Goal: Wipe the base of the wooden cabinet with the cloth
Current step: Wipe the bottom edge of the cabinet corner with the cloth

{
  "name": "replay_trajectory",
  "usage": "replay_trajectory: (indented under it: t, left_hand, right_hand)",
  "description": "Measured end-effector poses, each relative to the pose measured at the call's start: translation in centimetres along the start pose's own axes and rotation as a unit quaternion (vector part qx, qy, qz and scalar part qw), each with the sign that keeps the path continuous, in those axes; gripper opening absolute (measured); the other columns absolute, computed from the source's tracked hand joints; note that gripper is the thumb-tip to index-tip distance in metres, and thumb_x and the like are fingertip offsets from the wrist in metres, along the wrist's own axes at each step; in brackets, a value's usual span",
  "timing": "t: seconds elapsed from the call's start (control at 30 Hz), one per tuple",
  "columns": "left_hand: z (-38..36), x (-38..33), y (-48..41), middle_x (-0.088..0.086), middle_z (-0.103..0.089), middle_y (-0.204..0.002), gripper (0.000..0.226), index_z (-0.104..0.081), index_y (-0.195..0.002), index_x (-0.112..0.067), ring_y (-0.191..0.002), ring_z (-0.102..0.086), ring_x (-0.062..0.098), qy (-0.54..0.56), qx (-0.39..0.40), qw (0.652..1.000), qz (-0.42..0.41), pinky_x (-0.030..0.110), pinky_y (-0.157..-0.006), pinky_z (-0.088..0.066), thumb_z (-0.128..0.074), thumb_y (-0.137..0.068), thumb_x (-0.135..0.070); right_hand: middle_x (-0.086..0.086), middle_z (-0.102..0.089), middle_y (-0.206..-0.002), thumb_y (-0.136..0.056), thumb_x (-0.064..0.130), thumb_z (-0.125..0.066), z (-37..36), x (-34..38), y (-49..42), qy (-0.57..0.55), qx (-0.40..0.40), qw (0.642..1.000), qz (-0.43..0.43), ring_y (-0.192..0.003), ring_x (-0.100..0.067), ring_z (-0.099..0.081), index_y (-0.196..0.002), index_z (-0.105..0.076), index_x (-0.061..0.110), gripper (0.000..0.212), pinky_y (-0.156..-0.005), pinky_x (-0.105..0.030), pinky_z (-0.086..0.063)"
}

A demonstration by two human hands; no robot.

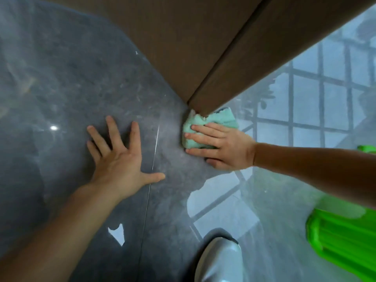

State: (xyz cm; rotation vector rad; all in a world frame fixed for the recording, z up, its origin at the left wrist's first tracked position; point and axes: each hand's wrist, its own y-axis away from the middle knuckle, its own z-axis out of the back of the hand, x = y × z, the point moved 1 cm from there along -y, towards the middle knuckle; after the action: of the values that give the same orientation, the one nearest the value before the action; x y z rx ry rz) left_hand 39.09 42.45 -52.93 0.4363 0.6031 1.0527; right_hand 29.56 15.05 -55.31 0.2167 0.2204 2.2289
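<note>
— Glossy grey floor (71, 78) fills the view, throwing back a window grid. What lies nearest?

— At six o'clock, a pale rounded object (218, 259) I cannot identify; at four o'clock, bright green plastic (343, 239), also unclear. Beyond them the left hand (120, 159) is planted flat on the floor at about nine o'clock from the cloth, its fingers (110, 131) spread wide, holding nothing. It looks like a brace.

— And the cloth?

— The mint-green cloth (215, 120) sits bunched at the bottom corner of the wooden cabinet (183, 47), touching both the wood and the floor. The right hand (223, 145) lies over it, fingers (203, 137) laid close together and pressing it down toward the corner.

— How far along?

— Wiping is under way at that corner, I'd judge. The pictures show no clear line between cleaned and uncleaned wood, so I cannot say what is finished. The base edges running off toward eleven and one o'clock probably remain.
</note>
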Motion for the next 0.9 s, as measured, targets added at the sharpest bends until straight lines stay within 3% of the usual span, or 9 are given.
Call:
replay_trajectory:
  t: [0.1, 0.2, 0.27, 0.33, 0.43, 0.5, 0.57, 0.73, 0.9]
  left_hand:
    - [-1.2, -4.3, 0.2, 0.018, 0.018, -0.161, 0.130, 0.007, -0.151, -0.019, -0.144, 0.020, 0.047, 0.025, -0.050, 0.995, -0.080, 0.060, -0.118, 0.000, -0.064, -0.059, -0.078]
    - [-2.5, -7.2, -0.4, 0.020, 0.024, -0.159, 0.135, 0.015, -0.150, -0.019, -0.141, 0.023, 0.051, 0.009, -0.043, 0.997, -0.065, 0.066, -0.114, 0.004, -0.055, -0.056, -0.086]
    - [-3.5, -7.1, -0.9, 0.021, 0.038, -0.152, 0.143, 0.029, -0.145, -0.023, -0.135, 0.033, 0.054, -0.028, -0.025, 0.997, -0.061, 0.069, -0.110, 0.011, -0.049, -0.049, -0.093]
    - [-4.2, -6.4, -1.1, 0.020, 0.047, -0.147, 0.148, 0.039, -0.140, -0.024, -0.131, 0.039, 0.054, -0.049, -0.020, 0.997, -0.065, 0.069, -0.108, 0.014, -0.044, -0.043, -0.097]
    - [-4.5, -6.0, -1.4, 0.018, 0.054, -0.142, 0.149, 0.045, -0.135, -0.025, -0.127, 0.047, 0.052, -0.058, -0.019, 0.996, -0.063, 0.066, -0.102, 0.026, -0.037, -0.037, -0.101]
    - [-4.7, -6.2, -1.7, 0.018, 0.056, -0.141, 0.149, 0.047, -0.133, -0.025, -0.125, 0.049, 0.052, -0.063, -0.021, 0.996, -0.057, 0.063, -0.097, 0.031, -0.033, -0.034, -0.102]
    - [-5.0, -6.2, -1.9, 0.018, 0.056, -0.141, 0.149, 0.048, -0.133, -0.025, -0.124, 0.050, 0.051, -0.066, -0.032, 0.996, -0.053, 0.064, -0.099, 0.029, -0.030, -0.033, -0.103]
    - [-4.7, -6.3, -1.7, 0.015, 0.056, -0.141, 0.145, 0.047, -0.134, -0.027, -0.125, 0.051, 0.048, -0.064, -0.039, 0.996, -0.051, 0.063, -0.104, 0.026, -0.022, -0.030, -0.103]
    - [-4.7, -6.3, -1.5, 0.015, 0.050, -0.147, 0.144, 0.041, -0.139, -0.028, -0.130, 0.046, 0.048, -0.063, -0.063, 0.994, -0.065, 0.063, -0.104, 0.027, -0.015, -0.029, -0.103]
  right_hand:
    - [-0.012, -0.025, -0.160, -0.098, 0.041, -0.040, 0.1, -4.4, 4.9, 0.063, 0.091, 0.994, -0.014, -0.149, -0.031, -0.017, -0.152, -0.024, 0.034, 0.057, -0.121, -0.050, -0.016]
    - [-0.017, -0.029, -0.158, -0.099, 0.041, -0.037, 1.9, -7.8, 6.5, 0.070, 0.135, 0.986, -0.074, -0.146, -0.034, -0.024, -0.152, -0.024, 0.035, 0.055, -0.121, -0.051, -0.015]
    - [-0.019, -0.037, -0.153, -0.096, 0.033, -0.045, 3.1, -7.4, 6.5, 0.011, 0.091, 0.988, -0.124, -0.141, -0.036, -0.035, -0.144, -0.044, 0.028, 0.048, -0.119, -0.052, -0.021]
    - [-0.022, -0.052, -0.140, -0.089, 0.021, -0.055, 3.8, -5.6, 6.8, -0.055, -0.043, 0.975, -0.213, -0.130, -0.040, -0.048, -0.123, -0.065, 0.015, 0.037, -0.111, -0.056, -0.034]
    - [-0.021, -0.040, -0.150, -0.090, 0.029, -0.057, 3.9, -2.5, 7.6, -0.122, -0.153, 0.879, -0.434, -0.140, -0.039, -0.034, -0.142, -0.045, 0.010, 0.056, -0.114, -0.055, -0.030]
    - [-0.015, -0.007, -0.163, -0.092, 0.055, -0.045, 2.5, -1.0, 6.5, -0.201, -0.119, 0.801, -0.551, -0.150, -0.032, -0.003, -0.154, -0.005, 0.014, 0.085, -0.122, -0.048, -0.007]
    - [-0.014, 0.011, -0.163, -0.086, 0.075, -0.024, 0.6, -0.7, 4.6, -0.231, -0.083, 0.775, -0.583, -0.149, -0.031, 0.014, -0.153, 0.011, 0.014, 0.097, -0.118, -0.042, 0.011]
    - [-0.017, 0.003, -0.163, -0.091, 0.063, -0.029, -0.4, -10.9, 5.6, -0.173, -0.088, 0.795, -0.574, -0.150, -0.030, 0.004, -0.153, 0.002, 0.004, 0.091, -0.122, -0.045, 0.001]
    - [-0.011, 0.004, -0.165, -0.096, 0.054, -0.028, 0.3, -18.5, 7.0, -0.206, -0.057, 0.668, -0.713, -0.151, -0.026, 0.002, -0.155, 0.001, 0.012, 0.077, -0.121, -0.048, -0.005]
